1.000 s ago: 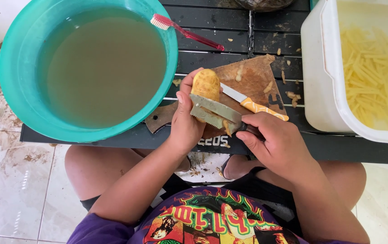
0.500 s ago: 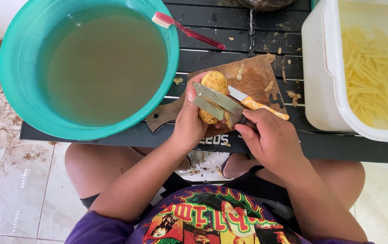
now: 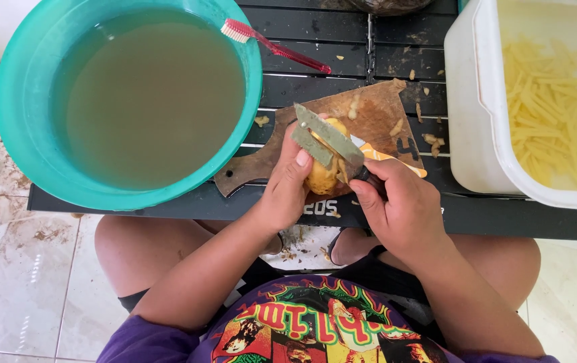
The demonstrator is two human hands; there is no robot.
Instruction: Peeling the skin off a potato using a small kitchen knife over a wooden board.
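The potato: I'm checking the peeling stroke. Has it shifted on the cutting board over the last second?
Yes. The potato has slid toward the person, from mid cutting board to its near edge, carried by the left hand.

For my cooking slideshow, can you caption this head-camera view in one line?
Left hand holds a potato over a wooden board while the right hand peels it.
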